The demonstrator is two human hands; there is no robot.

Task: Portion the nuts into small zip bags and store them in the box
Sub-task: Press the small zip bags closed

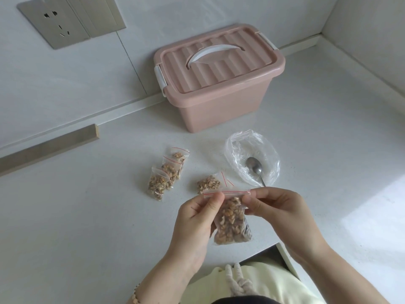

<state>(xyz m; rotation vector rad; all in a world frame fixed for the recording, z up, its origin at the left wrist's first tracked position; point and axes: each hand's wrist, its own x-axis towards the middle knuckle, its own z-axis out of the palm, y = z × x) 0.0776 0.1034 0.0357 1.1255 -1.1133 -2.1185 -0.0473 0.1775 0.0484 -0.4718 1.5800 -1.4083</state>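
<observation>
Worked on a white speckled countertop (87,216), set in a corner — white wall behind with a metal socket plate (65,20), second wall closing off the right side. A wooden strip (50,148) lay along the back edge at left. Bright light patch on the counter at far right.

My left hand (195,218) and right hand (276,207) both pinched the red-lined seal of one small zip bag (232,218) full of nuts, thumb and fingers closed on the strip at either end; bag hung between them just above the counter's near edge.

Other filled bags: a pile of three (166,174) left of centre, overlapping each other, and a single bag (210,183) lying flat just beyond my hands.

Clear plastic bag (252,159) to the right of those, opened out, with a metal spoon (255,168) resting in it.

Pink box (219,84) stood against the back wall, lid on, white latches at both ends, well apart from the bags.

Open counter — wide bare stretch on my left, another on the right past the plastic bag. Near edge had a notch right under my right wrist.
</observation>
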